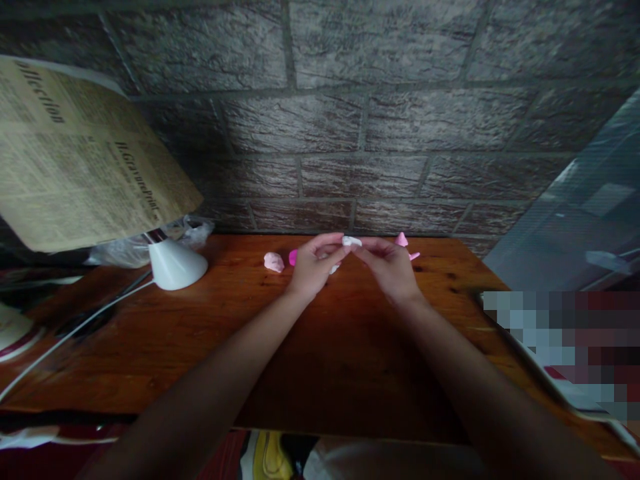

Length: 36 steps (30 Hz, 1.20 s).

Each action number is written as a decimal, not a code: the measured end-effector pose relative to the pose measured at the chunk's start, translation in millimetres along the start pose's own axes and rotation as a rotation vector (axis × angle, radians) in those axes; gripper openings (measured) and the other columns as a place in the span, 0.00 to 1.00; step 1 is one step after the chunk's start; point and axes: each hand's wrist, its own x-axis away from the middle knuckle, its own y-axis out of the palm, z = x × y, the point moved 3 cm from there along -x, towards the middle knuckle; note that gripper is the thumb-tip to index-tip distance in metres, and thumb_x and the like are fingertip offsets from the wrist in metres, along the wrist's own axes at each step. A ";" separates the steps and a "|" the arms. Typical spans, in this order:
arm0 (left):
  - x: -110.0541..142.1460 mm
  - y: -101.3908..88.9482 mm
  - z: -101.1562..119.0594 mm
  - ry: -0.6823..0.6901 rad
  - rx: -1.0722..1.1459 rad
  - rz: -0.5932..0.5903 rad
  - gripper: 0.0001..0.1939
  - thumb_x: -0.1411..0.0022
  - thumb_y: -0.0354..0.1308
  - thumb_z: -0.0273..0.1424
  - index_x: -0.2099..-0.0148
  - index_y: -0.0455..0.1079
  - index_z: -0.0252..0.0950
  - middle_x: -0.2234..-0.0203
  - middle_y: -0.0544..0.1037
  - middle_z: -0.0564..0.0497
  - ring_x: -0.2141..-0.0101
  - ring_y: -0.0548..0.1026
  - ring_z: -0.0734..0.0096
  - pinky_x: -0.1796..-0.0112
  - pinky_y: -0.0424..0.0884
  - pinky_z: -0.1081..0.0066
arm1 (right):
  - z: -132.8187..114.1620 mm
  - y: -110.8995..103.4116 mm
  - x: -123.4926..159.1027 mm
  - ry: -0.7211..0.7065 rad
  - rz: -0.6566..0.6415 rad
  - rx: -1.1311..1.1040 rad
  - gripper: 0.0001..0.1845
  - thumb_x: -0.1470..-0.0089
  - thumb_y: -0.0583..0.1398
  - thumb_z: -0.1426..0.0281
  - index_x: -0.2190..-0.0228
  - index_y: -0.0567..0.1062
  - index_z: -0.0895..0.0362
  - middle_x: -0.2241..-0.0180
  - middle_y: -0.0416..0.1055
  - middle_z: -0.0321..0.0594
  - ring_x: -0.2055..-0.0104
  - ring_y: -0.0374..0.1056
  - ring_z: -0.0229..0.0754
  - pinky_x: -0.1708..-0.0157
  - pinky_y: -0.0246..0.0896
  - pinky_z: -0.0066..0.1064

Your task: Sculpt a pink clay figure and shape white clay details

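Note:
My left hand (316,265) and my right hand (387,267) meet above the far part of the wooden table (280,347). Both pinch a small white lump of clay (351,241) between their fingertips. A pale pink clay lump (273,261) lies on the table left of my left hand, with a bright magenta piece (293,257) beside it. Behind my right hand show a pink cone-shaped piece (401,239) and a thin pink bit (414,255). Another white bit (334,269) peeks out under my left hand.
A white lamp base (176,264) with a newspaper-print shade (75,160) stands at the table's left, its cord (65,337) trailing to the front left. Crumpled clear plastic (193,231) lies behind it. A stone-pattern wall (380,120) backs the table. A glass panel (590,213) leans at right.

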 end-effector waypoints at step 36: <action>0.9 -0.8 4.8 0.059 -0.040 0.028 0.10 0.47 0.72 0.30 0.62 0.78 0.39 0.63 0.84 0.48 0.59 0.81 0.63 0.57 0.76 0.64 | -11.7 3.3 5.2 -0.103 0.030 0.051 0.10 0.48 0.67 0.62 0.63 0.85 0.51 0.60 0.84 0.40 0.57 0.79 0.47 0.48 0.70 0.46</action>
